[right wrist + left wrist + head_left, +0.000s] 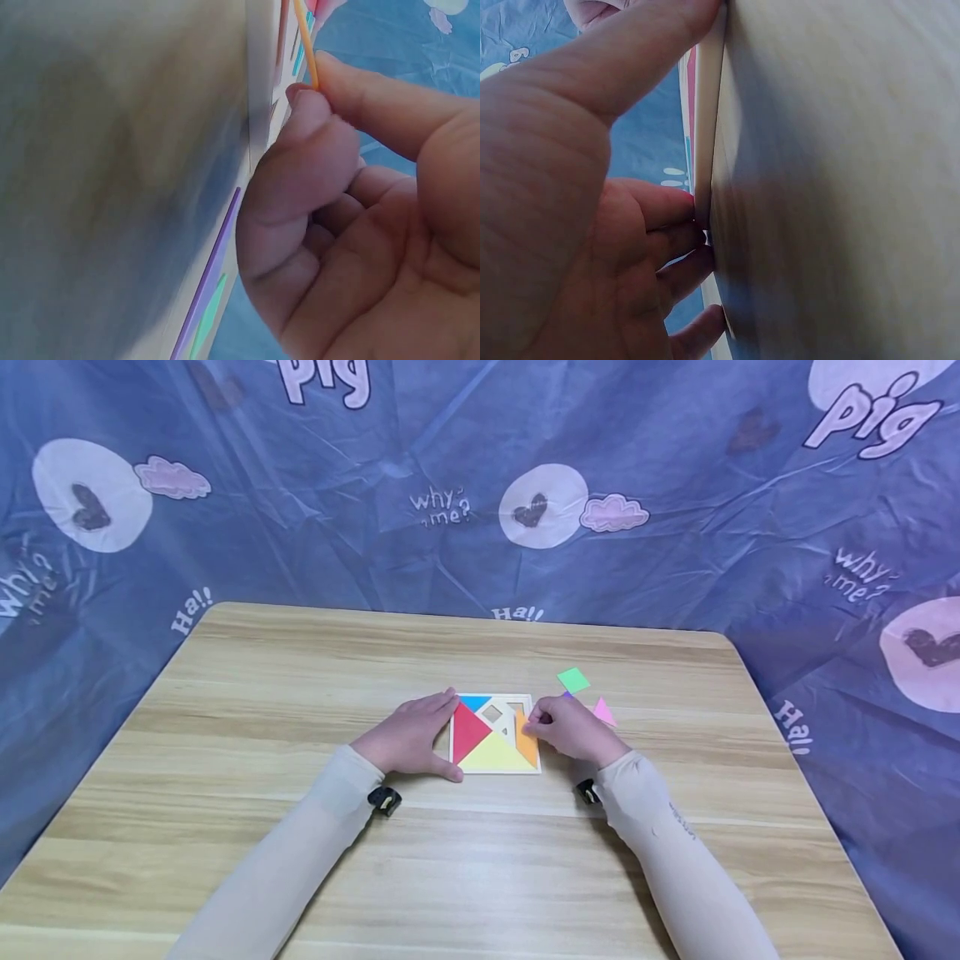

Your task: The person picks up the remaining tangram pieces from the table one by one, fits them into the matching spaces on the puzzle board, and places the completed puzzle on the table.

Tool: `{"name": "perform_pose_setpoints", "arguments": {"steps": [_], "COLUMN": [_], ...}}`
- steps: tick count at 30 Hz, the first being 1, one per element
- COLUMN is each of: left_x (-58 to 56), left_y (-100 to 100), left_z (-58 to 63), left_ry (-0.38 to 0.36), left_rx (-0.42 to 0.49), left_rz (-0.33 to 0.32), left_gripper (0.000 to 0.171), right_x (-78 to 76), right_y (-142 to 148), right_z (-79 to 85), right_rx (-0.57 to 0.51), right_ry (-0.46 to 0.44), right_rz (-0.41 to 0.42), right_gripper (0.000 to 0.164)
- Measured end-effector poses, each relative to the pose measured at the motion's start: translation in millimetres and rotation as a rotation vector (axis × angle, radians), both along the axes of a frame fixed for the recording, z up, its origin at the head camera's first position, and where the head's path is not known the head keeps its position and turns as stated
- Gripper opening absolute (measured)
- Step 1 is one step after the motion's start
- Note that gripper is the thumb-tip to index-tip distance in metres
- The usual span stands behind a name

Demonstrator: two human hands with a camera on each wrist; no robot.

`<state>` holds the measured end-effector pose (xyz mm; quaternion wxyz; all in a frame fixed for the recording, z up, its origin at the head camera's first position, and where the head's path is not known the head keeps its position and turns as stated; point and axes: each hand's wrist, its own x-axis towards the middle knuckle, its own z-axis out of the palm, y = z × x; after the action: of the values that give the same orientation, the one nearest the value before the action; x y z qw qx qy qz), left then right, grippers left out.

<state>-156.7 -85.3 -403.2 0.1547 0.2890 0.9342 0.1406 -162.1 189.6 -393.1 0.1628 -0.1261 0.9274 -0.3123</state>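
Observation:
A pale tangram tray (495, 772) lies on the table with a red triangle (467, 733), a yellow triangle (495, 755) and a blue piece (474, 702) in it. At its left side my left hand (408, 735) rests spread, thumb by the near corner and fingers by the far one. In the left wrist view its fingertips touch the tray's edge (708, 120). My right hand (581, 731) pinches an orange tangram piece (306, 41) between thumb and index finger. That piece is tilted over the tray's right side, its edge raised in the right wrist view.
Beyond the right hand lie a green square (573, 679) and a pink triangle (603, 713). A purple piece (206, 277) is partly hidden by that hand in the head view. Bare cut-outs show in the tray's upper right. A blue printed cloth (480, 568) hangs behind the wooden table (480, 877).

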Motion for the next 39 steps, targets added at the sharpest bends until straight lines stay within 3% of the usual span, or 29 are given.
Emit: {"name": "perform_pose_setpoints", "arguments": {"steps": [11,18,39], "left_x": [6.9,6.7,6.6], "left_y": [6.0,6.9,7.0], "left_z": [-0.9,-1.9,-2.3], "left_ry": [0.000,-0.001,0.001], "left_rx": [-0.016,-0.027,-0.021], "left_rz": [0.020,0.027,0.030], "left_gripper": [0.121,0.121,0.122], "right_x": [9.6,11.8,11.8], "right_y": [-2.7,-2.5,-2.8], "right_z": [3.5,3.8,5.3], "right_rx": [0.060,0.038,0.064], "right_ry": [-0.010,-0.093,-0.108], "right_rz": [0.048,0.035,0.019], "right_gripper": [0.017,0.033,0.028]}}
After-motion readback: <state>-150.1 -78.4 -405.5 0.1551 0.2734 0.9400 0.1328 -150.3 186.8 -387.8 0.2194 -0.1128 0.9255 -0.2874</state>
